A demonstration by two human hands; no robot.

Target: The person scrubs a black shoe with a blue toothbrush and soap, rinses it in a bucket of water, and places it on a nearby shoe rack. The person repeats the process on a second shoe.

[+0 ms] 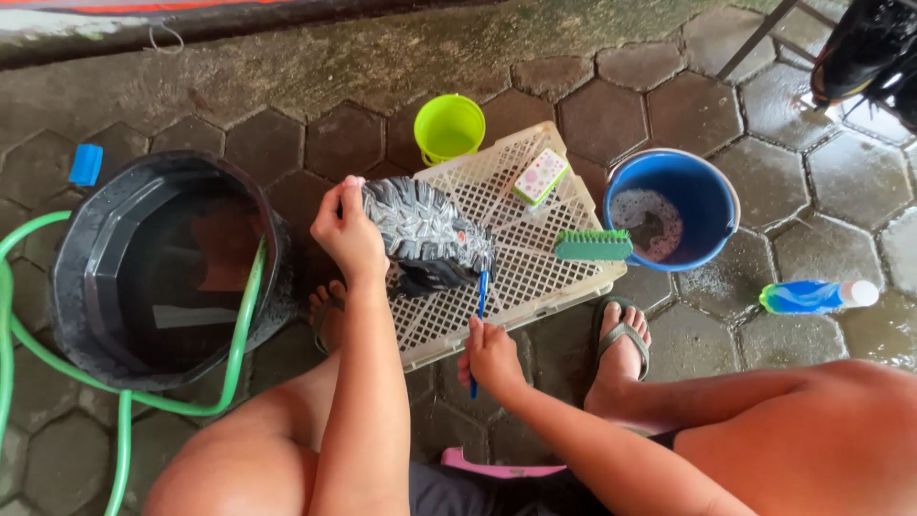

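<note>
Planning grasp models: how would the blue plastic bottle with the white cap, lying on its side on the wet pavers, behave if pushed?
The blue plastic bottle with the white cap lies on its side, so it would probably roll if nudged across its length. The hexagonal paving stones look wet, so it is likely slippery to grip. It seems rigid enough to keep its shape; how full or heavy it is cannot be told.

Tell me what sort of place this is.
Probably an outdoor yard or porch used as a washing spot: wet hexagonal paving stones, a green hose running into a black water tub, and a blue bucket of sudsy water.
</note>
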